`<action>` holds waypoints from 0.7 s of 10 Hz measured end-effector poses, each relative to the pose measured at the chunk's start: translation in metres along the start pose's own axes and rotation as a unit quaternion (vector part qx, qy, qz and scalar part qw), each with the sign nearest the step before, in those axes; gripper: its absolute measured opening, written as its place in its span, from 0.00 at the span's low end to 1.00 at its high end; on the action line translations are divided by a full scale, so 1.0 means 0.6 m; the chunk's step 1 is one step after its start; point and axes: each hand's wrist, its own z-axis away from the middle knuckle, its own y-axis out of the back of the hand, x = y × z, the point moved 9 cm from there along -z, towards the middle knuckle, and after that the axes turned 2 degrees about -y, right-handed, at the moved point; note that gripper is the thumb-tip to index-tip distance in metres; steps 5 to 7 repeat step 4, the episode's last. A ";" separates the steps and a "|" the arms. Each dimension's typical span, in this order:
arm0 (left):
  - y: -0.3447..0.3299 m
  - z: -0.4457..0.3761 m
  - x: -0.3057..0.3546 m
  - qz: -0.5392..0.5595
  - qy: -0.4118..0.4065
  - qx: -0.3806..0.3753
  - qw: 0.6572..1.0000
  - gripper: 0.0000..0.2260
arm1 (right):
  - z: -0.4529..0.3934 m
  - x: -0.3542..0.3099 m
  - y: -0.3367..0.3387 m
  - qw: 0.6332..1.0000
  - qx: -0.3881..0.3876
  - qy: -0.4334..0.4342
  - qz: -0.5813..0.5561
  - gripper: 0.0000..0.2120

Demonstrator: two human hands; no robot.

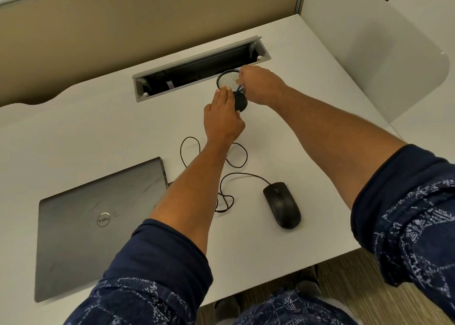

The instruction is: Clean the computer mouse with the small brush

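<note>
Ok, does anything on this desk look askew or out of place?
The black mesh cup is tipped on its side between both hands, mouth toward the camera. The mouse cable lies in loose tangled loops. Otherwise nothing stands out.

Both arms stretch forward, sleeves rolled above the elbows. The left hand (221,117) lies flat, fingers (222,95) extended; the right hand (258,83) pinches, fingers curled.

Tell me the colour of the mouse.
Black, cord too; the mouse shows clearly in the head view.
</note>
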 end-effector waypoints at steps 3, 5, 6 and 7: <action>0.018 0.023 0.000 -0.035 -0.010 -0.014 0.999 0.33 | 0.065 -0.009 0.050 0.985 0.141 0.090 0.045 0.19; 0.041 0.055 -0.009 -0.065 -0.026 0.032 0.997 0.31 | 0.105 -0.008 0.058 0.962 0.234 0.126 0.064 0.15; 0.041 0.055 -0.009 -0.065 -0.026 0.032 0.997 0.31 | 0.105 -0.008 0.058 0.962 0.234 0.126 0.064 0.15; 0.041 0.055 -0.009 -0.065 -0.026 0.032 0.997 0.31 | 0.105 -0.008 0.058 0.962 0.234 0.126 0.064 0.15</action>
